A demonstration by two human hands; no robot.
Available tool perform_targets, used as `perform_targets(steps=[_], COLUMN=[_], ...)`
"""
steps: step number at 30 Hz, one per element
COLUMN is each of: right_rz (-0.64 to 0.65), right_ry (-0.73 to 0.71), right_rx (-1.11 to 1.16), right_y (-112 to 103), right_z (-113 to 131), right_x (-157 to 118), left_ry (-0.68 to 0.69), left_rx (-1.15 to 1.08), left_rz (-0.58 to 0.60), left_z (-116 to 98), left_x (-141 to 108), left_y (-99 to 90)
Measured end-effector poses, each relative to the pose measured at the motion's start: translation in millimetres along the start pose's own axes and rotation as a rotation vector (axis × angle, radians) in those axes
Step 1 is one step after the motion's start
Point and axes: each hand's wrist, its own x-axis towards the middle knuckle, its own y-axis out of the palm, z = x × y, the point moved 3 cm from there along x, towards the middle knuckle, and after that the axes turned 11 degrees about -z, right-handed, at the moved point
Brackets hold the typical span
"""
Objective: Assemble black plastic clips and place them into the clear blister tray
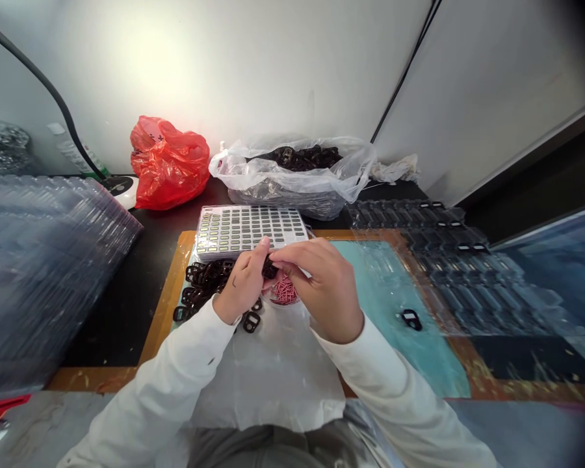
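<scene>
My left hand is closed round a small black plastic part, thumb uppermost. From the right, my right hand pinches at the same part with thumb and fingertips; whether a smaller piece sits between them is hidden. Just below the hands is a round container of small pink pieces. Beside my left hand lies a heap of similar black parts, and one loose black part rests near my wrist. Behind the hands stands a white tray with rows of small dark rectangular pieces.
Stacked clear plastic trays fill the left side. Clear blister trays spread over the right, a few holding parts. At the back are a red bag, an open clear bag of black parts and a lamp. A single black part lies on the blue-green mat.
</scene>
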Motion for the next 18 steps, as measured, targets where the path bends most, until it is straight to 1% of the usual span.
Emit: perform_targets(steps=[3, 7, 12, 18], right_rz=[-0.006, -0.01, -0.01, -0.007], right_ry=[-0.013, 0.025, 0.06, 0.068], right_rx=[-0.035, -0.047, -0.027, -0.032], right_y=[0.1, 0.2, 0.2, 2.3], right_z=[1.3, 1.1, -1.1, -0.6], right_x=[-1.7, -3.0, -3.1, -3.2], left_ry=[0.002, -0.001, 0.07, 0.078], left_rx=[-0.006, -0.005, 0.066, 0.073], left_rz=[-0.012, -0.06, -0.084, -0.098], left_z=[-1.1, -4.3, -6.8, -6.6], left_x=[-1.1, -3.1, -4.7, -4.5], left_y=[0.7, 1.5, 0.2, 0.0])
